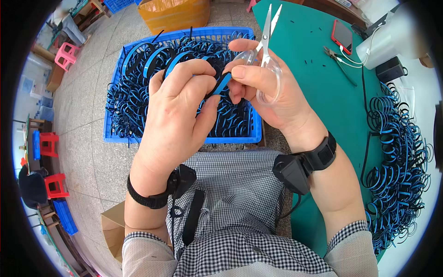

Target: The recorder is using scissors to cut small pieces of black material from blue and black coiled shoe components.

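My left hand (170, 111) is closed on a blue-and-black coiled strip (222, 84), whose loops stretch away to the left behind the fingers. One end of the strip meets the thumb and fingertips of my right hand (288, 104), which pinch it. Hooked on that same hand is a pair of scissors (266, 44) with clear plastic handles; the blades point up and away from me, slightly apart. Below both hands lies a blue plastic crate (184, 140) full of similar coiled strips (127, 115).
The green tabletop (318, 97) on the right holds pliers (340, 67), a red-cased phone (342, 36) with a white cable, and a heap of coils (397, 171). A brown carton (174, 16) stands beyond the crate; an open cardboard box (114, 226) is at lower left. Red stools (56, 185) stand farther left.
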Tool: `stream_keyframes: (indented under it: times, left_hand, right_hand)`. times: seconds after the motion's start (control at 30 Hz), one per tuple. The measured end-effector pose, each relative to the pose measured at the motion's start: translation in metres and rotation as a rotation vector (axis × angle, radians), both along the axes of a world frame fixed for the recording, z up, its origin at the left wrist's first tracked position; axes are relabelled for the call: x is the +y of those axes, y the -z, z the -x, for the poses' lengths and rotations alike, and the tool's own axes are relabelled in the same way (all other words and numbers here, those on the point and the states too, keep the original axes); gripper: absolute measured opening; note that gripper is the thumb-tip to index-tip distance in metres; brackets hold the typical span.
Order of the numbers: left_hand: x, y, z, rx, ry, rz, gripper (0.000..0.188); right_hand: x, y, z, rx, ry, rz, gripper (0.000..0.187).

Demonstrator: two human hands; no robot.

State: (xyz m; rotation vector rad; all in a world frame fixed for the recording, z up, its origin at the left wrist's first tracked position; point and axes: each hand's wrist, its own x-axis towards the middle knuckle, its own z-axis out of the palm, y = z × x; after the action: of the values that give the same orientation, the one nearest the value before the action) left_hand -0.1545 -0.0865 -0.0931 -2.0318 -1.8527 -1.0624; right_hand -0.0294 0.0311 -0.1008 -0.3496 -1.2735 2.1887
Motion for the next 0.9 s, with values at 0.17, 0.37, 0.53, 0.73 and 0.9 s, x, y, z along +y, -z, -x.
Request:
stream_keyframes:
  times: [0.17,0.37,0.53,0.73,0.9]
  left_hand:
    - [-0.001,-0.001,-0.003,0.094,-0.022,0.0,0.02]
    - [0.0,-0.002,-0.008,0.208,-0.078,-0.02,0.02]
    - [0.002,-0.002,-0.009,0.233,-0.095,-0.039,0.021]
    - [0.001,-0.005,-0.009,0.237,-0.097,-0.03,0.021]
    - [-0.005,-0.005,0.001,0.216,-0.109,0.015,0.021]
  right_hand:
    - [0.002,0.001,-0.001,0.035,-0.063,0.068,0.04]
    - [0.002,0.003,0.0,0.028,-0.057,0.073,0.034]
    - [0.006,0.003,-0.002,0.025,-0.094,0.086,0.036]
    - [0.008,0.007,-0.004,0.034,-0.14,0.104,0.035]
    - [0.008,0.01,0.002,0.037,-0.093,0.196,0.034]
